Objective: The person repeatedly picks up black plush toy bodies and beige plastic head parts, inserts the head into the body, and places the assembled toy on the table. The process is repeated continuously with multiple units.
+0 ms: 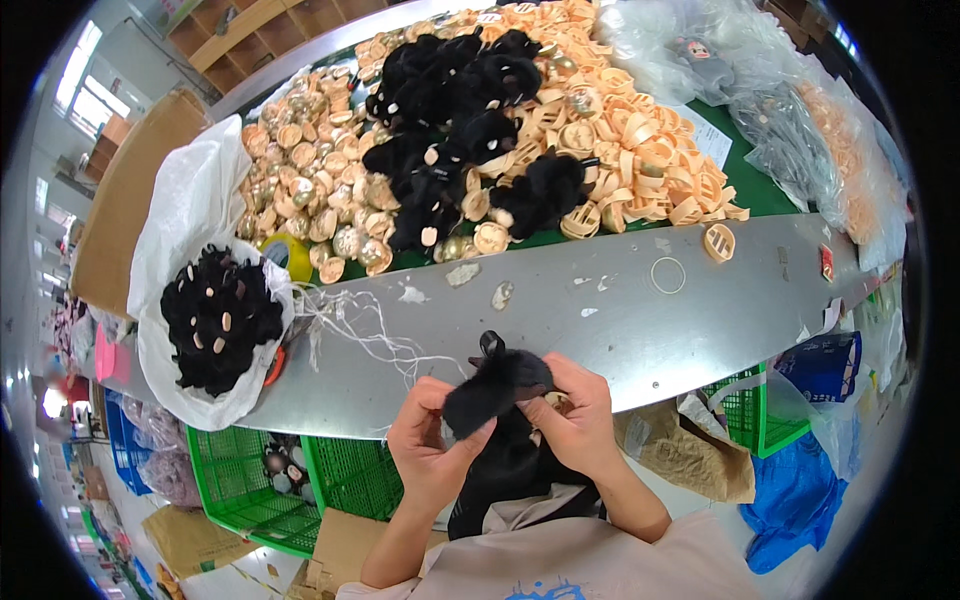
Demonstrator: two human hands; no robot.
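Near the front edge of the metal worktop, both my hands hold a small black plush piece (pixel 487 392) with a dark loop at its top. My left hand (pixel 428 432) pinches its left side between thumb and fingers. The right side is gripped by my right hand (pixel 577 418), thumb in front; a small pale bit shows beside that thumb. On the far side lies a heap of similar black plush pieces (pixel 450 75). More black plush pieces (pixel 222 320) fill a white bag (pixel 178 190) at the left.
Peach plastic parts (pixel 640 150) and round shells (pixel 300 150) cover the green surface behind the grey worktop (pixel 560 300). White strings (pixel 370 335) and yellow tape (pixel 292 257) lie near the bag. Green crates (pixel 350 475) stand below; clear plastic bags (pixel 790 130) crowd the right.
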